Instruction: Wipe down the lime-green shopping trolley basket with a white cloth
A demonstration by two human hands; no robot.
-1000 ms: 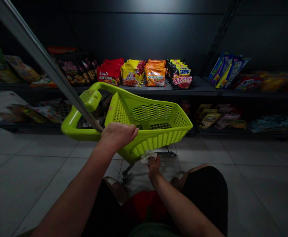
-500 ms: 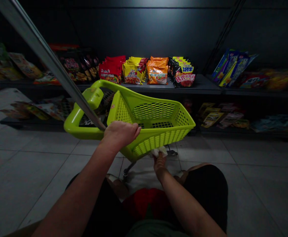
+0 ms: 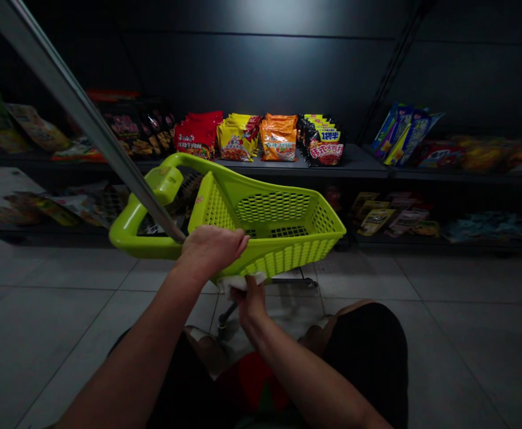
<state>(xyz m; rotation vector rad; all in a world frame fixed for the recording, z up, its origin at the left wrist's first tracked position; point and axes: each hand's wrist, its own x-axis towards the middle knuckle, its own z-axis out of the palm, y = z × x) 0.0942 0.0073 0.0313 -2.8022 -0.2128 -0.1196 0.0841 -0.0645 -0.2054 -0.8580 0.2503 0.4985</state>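
Note:
A small lime-green shopping cart (image 3: pixel 294 247) with a perforated plastic basket stands in front of me, its handle loop to the left. My left hand (image 3: pixel 214 247) is closed over the near rim of the basket, beside the foot of a metal pole (image 3: pixel 77 107) that slants up to the upper left. Lower down, my right hand (image 3: pixel 251 298) grips a crumpled white cloth (image 3: pixel 236 282) against the underside of the basket's near wall. Part of the cloth is hidden behind my fingers.
Behind the cart runs a dark shelf (image 3: pixel 359 170) with red, yellow, orange and black noodle packets (image 3: pixel 279 140). More snack bags (image 3: pixel 375 220) lie on the lower shelf. Cart legs with casters (image 3: pixel 309 282) stand on the tiled floor (image 3: pixel 77 328), near my bent knees.
My right hand has moved left with the white cloth along the underside of the basket, toward my left hand. My left hand keeps its hold on the rim. The view has shifted slightly.

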